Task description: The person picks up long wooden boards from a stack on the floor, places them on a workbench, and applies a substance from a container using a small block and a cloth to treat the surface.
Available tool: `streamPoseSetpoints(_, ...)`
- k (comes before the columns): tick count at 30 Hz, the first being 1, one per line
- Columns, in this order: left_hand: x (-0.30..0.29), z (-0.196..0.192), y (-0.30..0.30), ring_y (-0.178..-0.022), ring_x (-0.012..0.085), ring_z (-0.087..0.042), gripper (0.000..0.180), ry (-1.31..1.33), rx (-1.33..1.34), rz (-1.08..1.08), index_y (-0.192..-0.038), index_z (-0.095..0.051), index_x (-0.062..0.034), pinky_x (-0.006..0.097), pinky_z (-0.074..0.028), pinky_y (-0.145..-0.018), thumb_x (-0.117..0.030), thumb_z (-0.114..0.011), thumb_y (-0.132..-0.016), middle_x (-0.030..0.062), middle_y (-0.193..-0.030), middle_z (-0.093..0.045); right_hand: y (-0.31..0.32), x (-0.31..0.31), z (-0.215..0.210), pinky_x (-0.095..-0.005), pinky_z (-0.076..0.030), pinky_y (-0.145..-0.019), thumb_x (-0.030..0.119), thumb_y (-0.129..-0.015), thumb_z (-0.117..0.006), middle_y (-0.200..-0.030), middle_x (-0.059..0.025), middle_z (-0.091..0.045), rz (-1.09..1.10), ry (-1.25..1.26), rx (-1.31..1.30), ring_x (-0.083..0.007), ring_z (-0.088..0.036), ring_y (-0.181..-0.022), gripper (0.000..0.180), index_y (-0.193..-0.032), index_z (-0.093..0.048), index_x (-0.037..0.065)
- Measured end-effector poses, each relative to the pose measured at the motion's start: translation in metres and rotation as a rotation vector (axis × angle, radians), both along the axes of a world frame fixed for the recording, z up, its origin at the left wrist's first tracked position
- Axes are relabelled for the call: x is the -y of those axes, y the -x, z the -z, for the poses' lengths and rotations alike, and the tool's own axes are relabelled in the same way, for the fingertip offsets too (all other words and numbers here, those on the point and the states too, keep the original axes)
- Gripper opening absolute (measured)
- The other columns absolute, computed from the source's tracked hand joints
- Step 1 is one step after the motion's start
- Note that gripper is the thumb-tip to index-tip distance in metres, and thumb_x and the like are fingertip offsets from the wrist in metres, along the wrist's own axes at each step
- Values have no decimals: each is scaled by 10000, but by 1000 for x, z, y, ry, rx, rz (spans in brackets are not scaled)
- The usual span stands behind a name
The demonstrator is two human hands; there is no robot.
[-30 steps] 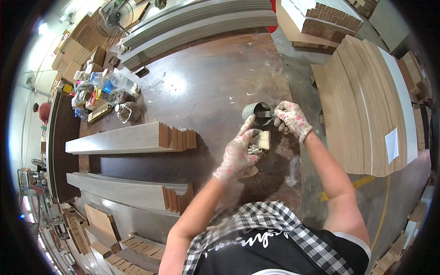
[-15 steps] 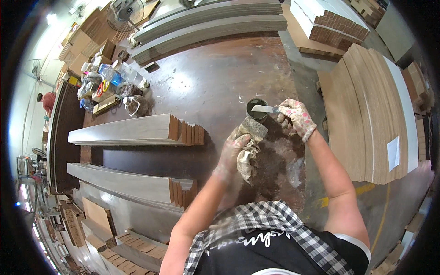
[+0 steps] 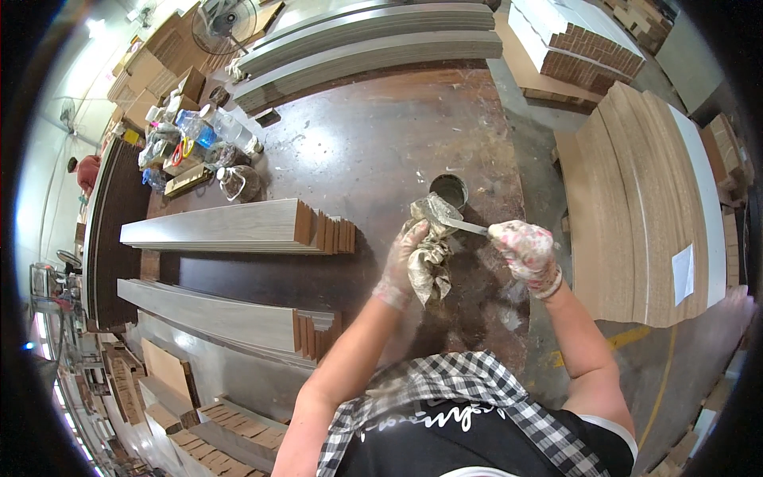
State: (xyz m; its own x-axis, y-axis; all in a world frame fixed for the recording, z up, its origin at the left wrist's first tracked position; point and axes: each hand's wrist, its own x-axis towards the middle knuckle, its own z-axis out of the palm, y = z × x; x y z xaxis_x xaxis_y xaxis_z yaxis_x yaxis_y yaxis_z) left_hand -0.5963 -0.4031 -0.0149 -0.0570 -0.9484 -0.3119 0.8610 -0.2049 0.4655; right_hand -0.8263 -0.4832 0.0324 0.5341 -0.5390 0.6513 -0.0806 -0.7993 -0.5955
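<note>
My left hand, in a stained thin glove, is closed round a crumpled, dirty rag and a flat grey piece that looks like a scraper plate. My right hand, in a pale glove with pink patches, grips a putty knife. The knife's blade points left and meets the flat piece; its handle is mostly hidden in my fist. Just beyond my left hand, a round dark can stands on the brown worktable. Its inside looks dark and coated.
Stacks of grey boards lie left, near left and along the far edge. Bottles and bags crowd the far left. Beyond the table's right edge stands a tall panel stack. Another person is at far left.
My right hand has drawn the putty knife out of the can and brought it nearer, onto the flat piece in my left hand. The left hand has turned slightly.
</note>
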Motion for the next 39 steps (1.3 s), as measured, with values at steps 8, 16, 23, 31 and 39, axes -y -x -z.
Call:
streamPoseSetpoints(8, 4, 3, 9, -1009, 155, -661, 353, 48, 46, 64, -1297, -555, 10, 301, -540, -874, -169, -564, -993, 92, -1142, -675, -11, 7, 8, -306, -566, -666, -119, -786, -598, -901, -86, -702, 16, 72, 37, -213, -698, -795, 285, -1028, -676, 11)
streamPoseSetpoints(16, 1, 0, 7, -797, 94, -681, 340, 76, -48, 189, -1262, -568, 3, 227, -568, -661, -167, -583, -968, 63, -1043, -695, 8, 5, 17, -296, -559, -659, -128, -792, -583, -939, -94, -696, -5, -223, 145, -170, -669, -754, 307, -1046, -670, 22)
streamPoseSetpoints(23, -11, 14, -4, -797, 193, -686, 412, -46, -124, 115, -1286, -513, 61, 275, -594, -620, -168, -604, -956, 169, -1118, -658, 20, -23, -3, -227, -475, -574, -83, -851, -612, -837, -15, -676, -29, -401, 119, -70, -560, -657, 203, -1005, -649, 44)
streamPoseSetpoints(31, -18, 4, 2, -679, 152, -704, 400, -56, -99, 246, -1287, -508, 77, 228, -594, -514, -118, -589, -947, 167, -1039, -694, -2, -2, -20, -197, -418, -460, 100, -962, -608, -695, -3, -639, 0, -1226, 245, -49, -559, -545, 95, -1008, -669, 43)
streamPoseSetpoints(39, -29, 16, 3, -989, 255, -670, 405, 63, 189, 332, -1309, -481, 116, 336, -598, -804, -56, -541, -948, 246, -1187, -615, -9, 3, -26, -195, -355, -414, 94, -939, -613, -632, 4, -600, 43, -1305, 166, -43, -494, -471, 86, -974, -668, 38)
